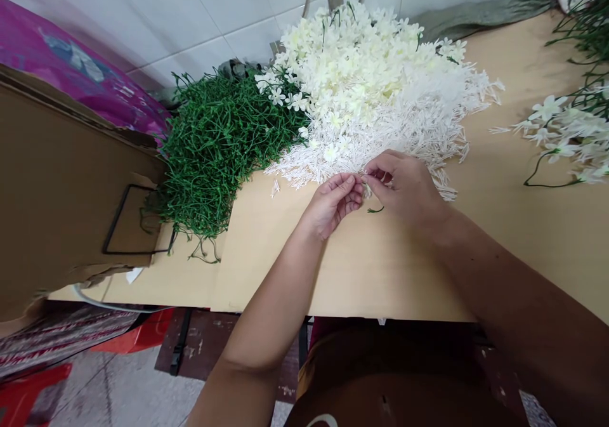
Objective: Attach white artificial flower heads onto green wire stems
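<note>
My left hand (337, 202) and my right hand (397, 186) meet over the front edge of a pile of thin white stamens (409, 125). Thumb and forefinger of each are pinched together, around something too small to make out. Just below the fingers a short green stem tip (375, 210) shows, the rest of it hidden. Behind the hands white artificial flowers (352, 65) are heaped on and behind the stamens. To the left lies a large tangled heap of green plastic stems (223, 141).
Flowers joined to green stems (564, 135) lie at the right of the wooden table (266, 262). A cardboard box (71, 192) stands at the left, beside a purple bag (80, 65). White tiles (190, 21) form the wall behind.
</note>
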Tool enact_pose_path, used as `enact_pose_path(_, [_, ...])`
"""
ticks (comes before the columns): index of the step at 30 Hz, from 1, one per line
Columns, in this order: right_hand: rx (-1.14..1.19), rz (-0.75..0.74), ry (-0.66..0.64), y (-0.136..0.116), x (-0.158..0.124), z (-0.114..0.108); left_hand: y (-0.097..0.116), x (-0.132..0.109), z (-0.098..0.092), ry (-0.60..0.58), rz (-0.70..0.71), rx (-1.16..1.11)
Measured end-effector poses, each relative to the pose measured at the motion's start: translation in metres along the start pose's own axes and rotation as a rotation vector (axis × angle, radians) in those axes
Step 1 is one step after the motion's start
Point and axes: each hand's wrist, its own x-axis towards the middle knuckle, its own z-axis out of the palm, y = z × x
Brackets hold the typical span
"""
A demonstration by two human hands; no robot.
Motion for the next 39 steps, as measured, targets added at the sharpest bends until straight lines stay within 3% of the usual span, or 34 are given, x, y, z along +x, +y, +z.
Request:
enact_pose_path(3, [0.072,0.021,0.028,0.001,0.002,-0.001,-0.003,0.002,0.0,0.064,0.08,0.083])
enact_pose_path(7, [0.201,0.115,0.071,0.002,0.006,-0.006,-0.009,0.005,-0.006,0.185,0.358,0.404])
enact_pose_path(9, [0.246,0.157,0.048,0.001,0.007,-0.008,-0.01,0.003,-0.011,0.184,0.455,0.57])
enact_pose_path(14, [0.279,0.172,-0.023,-0.002,0.005,-0.007,-0.002,-0.01,-0.013,0.102,0.482,0.836])
enact_pose_path(21, [0.248,0.149,-0.026,0.0,0.005,-0.005,-0.014,-0.014,0.007,0.168,0.487,1.019])
enact_pose_path(25, [0.282,0.106,-0.012,0.0,0.005,-0.007,-0.018,-0.007,0.0,0.194,0.441,0.921])
enact_pose_path(30, [0.357,0.06,-0.043,-0.004,0.004,-0.007,-0.006,0.0,-0.01,0.281,0.39,0.561])
enact_pose_path(34, [0.321,0.015,-0.083,-0.003,0.001,-0.003,0.001,0.0,-0.006,0.246,0.3,0.373])
enact_pose_path(39, [0.194,-0.008,-0.072,0.003,0.0,0.004,0.001,-0.001,-0.004,0.214,0.256,0.321])
